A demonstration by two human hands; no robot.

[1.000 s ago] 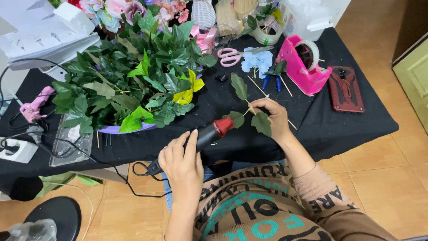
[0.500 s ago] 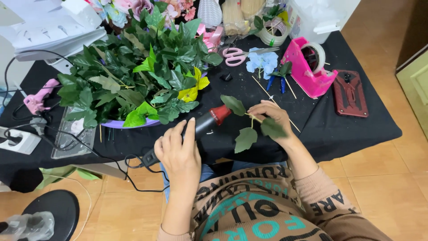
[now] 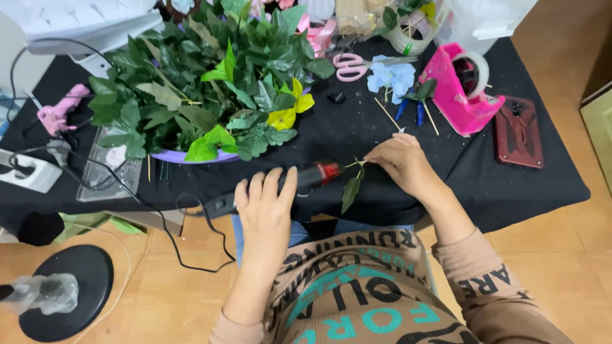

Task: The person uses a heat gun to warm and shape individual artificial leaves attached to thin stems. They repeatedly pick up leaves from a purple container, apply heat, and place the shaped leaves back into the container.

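Head view, looking down at black table (image 3: 306,137).

My left hand (image 3: 264,213) is clenched around the glue gun (image 3: 306,178), black body, red tip pointing right, cord trailing off to the left. My right hand (image 3: 401,162) pinches a leafy stem (image 3: 352,185) at its top; one dark leaf hangs off the table edge. The gun tip sits just beside the stem end; I cannot tell whether they touch, as the stem is thin there.

Step in hand, as I judge it: gluing the stem end. The next move calls for a steady tip and fingers kept off the hot glue.

Nearby: leaf arrangement (image 3: 210,95) in a purple tray, pink scissors (image 3: 349,65), pink tape dispenser (image 3: 459,92), a second pink glue gun (image 3: 57,111) far left.
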